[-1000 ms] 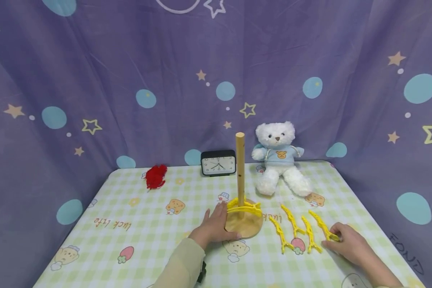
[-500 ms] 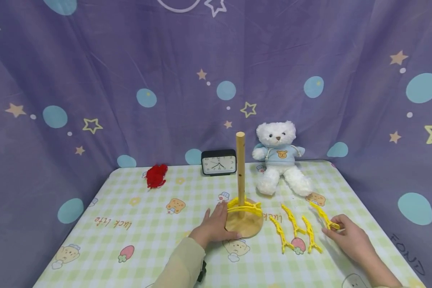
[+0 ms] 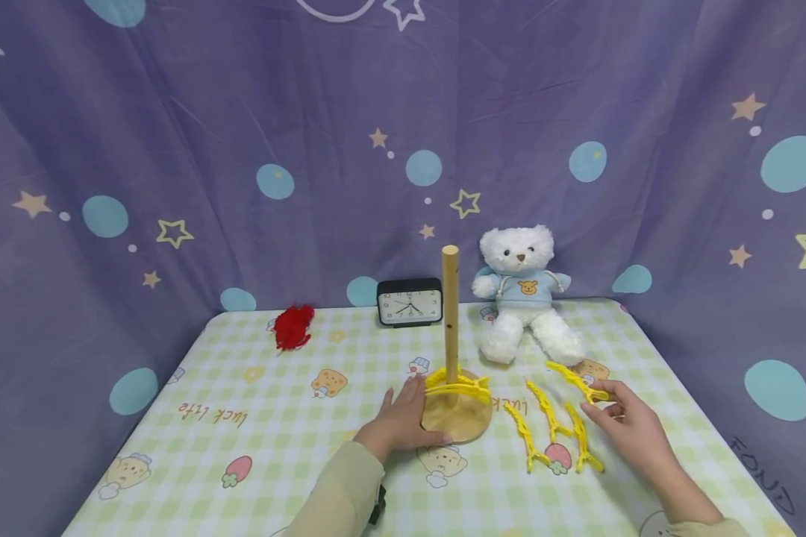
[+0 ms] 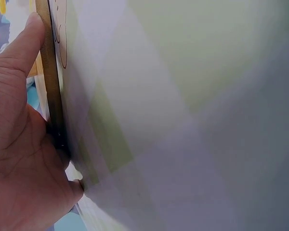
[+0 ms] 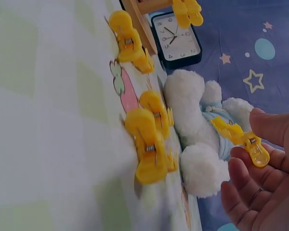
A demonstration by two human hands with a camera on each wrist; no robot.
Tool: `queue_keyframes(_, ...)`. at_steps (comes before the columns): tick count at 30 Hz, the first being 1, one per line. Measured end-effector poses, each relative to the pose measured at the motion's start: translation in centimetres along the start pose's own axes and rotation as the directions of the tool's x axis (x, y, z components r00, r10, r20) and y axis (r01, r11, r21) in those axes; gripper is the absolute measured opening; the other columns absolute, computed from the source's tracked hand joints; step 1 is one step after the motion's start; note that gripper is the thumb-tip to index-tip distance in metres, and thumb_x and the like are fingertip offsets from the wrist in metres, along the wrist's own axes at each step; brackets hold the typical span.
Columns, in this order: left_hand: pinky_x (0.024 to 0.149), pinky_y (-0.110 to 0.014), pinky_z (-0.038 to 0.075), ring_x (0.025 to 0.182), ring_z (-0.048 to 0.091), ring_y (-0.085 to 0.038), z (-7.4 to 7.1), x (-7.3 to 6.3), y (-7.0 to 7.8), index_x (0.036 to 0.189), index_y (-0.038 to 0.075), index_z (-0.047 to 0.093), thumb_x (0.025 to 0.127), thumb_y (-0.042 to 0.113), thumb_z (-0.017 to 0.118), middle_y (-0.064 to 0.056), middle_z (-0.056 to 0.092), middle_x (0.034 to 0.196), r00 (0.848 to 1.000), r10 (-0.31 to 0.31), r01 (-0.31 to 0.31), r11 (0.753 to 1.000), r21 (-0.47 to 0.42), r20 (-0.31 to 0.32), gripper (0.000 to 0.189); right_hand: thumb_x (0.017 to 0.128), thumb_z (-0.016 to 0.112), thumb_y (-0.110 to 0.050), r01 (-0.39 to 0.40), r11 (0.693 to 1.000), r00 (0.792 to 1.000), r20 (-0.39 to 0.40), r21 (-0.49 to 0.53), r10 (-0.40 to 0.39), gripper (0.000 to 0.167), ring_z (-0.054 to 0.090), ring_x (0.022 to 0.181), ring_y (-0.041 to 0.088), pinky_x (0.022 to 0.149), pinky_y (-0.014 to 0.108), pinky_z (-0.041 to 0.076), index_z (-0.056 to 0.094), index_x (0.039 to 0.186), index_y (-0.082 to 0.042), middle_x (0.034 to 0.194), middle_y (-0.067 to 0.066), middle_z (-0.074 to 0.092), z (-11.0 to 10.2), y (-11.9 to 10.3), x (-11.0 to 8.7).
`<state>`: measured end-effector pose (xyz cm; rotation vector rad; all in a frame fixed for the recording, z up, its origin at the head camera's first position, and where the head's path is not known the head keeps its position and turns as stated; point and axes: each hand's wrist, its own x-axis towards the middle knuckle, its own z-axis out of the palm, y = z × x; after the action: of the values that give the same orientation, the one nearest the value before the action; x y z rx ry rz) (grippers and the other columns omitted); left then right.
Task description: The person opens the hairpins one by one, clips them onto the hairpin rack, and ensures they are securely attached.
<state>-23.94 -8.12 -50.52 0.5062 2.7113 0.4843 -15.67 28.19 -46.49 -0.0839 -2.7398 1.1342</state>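
- One yellow clip is up off the cloth, in front of the teddy bear's feet and beyond the loose clips.
- The right hand pinches its handle end between thumb and fingers; the forearm reaches in from the near right, and the clip's long end points away to the left.
- Three loose clips lie near one another on the table, between that hand and the wooden stand.
- More clips, two as far as I can make out, sit around the foot of the post; they overlap, so the count is unsure.
- That one post rises upright from a round base.
- The left hand is spread wide against the base's left side, fingers fairly straight, thumb along the near rim.
- Behind stand one clock and one seated white teddy bear.
- One red bundle of yarn lies far left on the checked cloth.
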Motion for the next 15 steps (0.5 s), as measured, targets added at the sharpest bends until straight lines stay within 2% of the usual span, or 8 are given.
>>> queue_keyframes(3,0.119,-0.047,-0.003,0.150,0.002,-0.019,0.1,0.0,0.0,0.157,0.006,0.006,0.075,0.074,0.063,-0.007,0.003,0.164,1.000,0.006,-0.006,1.000,-0.006,-0.012,0.121,0.096,0.062,-0.038,0.026,0.999,1.000,0.000,0.019,-0.026,0.048,0.062,0.089,0.025,0.063,0.032,0.051,0.053,0.132,-0.009,0.121,0.021,0.061,0.5,-0.6,0.3)
queue_keyframes(8,0.119,-0.047,-0.002,0.150,0.003,-0.021,-0.6,-0.6,0.5,0.157,0.005,0.006,0.076,0.073,0.064,-0.009,0.004,0.164,1.000,0.006,-0.006,1.000,-0.009,0.005,0.120,0.099,0.060,-0.028,0.088,0.995,0.996,-0.010,0.054,-0.088,0.040,0.063,0.087,0.024,0.060,0.029,0.051,0.053,0.134,-0.011,0.121,0.019,0.062,1.3,-1.5,0.5)
queue_keyframes(12,0.119,-0.048,-0.001,0.150,0.004,-0.021,-1.0,-0.9,0.8,0.157,0.005,0.007,0.077,0.072,0.065,-0.010,0.005,0.164,1.000,0.012,-0.012,1.000,-0.012,0.011,0.119,0.098,0.060,-0.017,0.158,0.982,0.987,-0.033,0.100,-0.155,0.035,0.063,0.080,0.025,0.055,0.028,0.048,0.054,0.132,-0.011,0.112,0.017,0.064,1.9,-2.1,0.6)
queue_keyframes(15,0.119,-0.047,-0.001,0.150,0.003,-0.021,-0.9,-0.8,0.7,0.157,0.005,0.006,0.077,0.072,0.063,-0.009,0.004,0.164,1.000,0.012,-0.012,1.000,0.002,0.010,0.119,0.099,0.058,-0.014,0.196,0.974,0.980,-0.046,0.117,-0.192,0.033,0.062,0.076,0.024,0.053,0.027,0.047,0.054,0.132,-0.013,0.104,0.015,0.065,2.3,-2.4,0.7)
